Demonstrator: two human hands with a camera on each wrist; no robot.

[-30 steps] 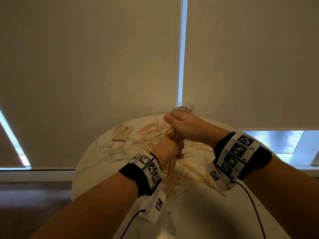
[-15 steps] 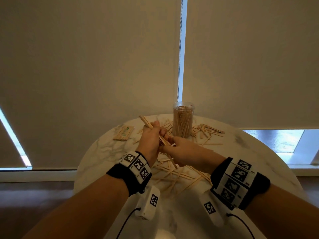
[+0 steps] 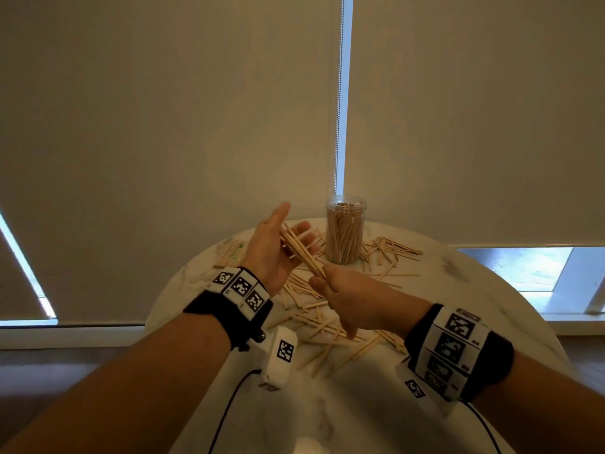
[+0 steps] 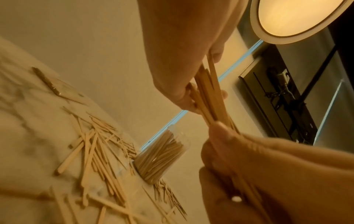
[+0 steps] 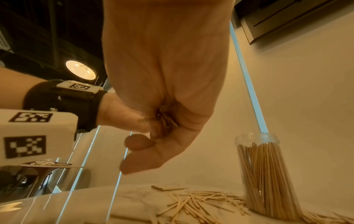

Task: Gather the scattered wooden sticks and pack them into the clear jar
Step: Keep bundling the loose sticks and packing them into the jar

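Note:
The clear jar (image 3: pixel 344 231) stands upright at the table's far side, packed with wooden sticks and with no lid on it; it also shows in the wrist views (image 4: pixel 162 156) (image 5: pixel 266 174). My right hand (image 3: pixel 340 293) grips the lower end of a bundle of sticks (image 3: pixel 301 253) in front of the jar, above the table. The bundle's upper part leans into my left hand (image 3: pixel 278 237), whose thumb and fingers are spread straight on either side of it. Several loose sticks (image 3: pixel 314 322) lie under my hands, and more (image 3: pixel 389 250) lie right of the jar.
The round marble table (image 3: pixel 474 306) ends close behind the jar, against beige roller blinds. A flat wooden packet (image 3: pixel 234 252) lies at the far left of the table. Cables hang from both wrist bands near the table's front.
One second ago my right hand was at the jar's mouth. Both hands have since drawn back toward me with a bundle, and my left hand has opened its fingers off it.

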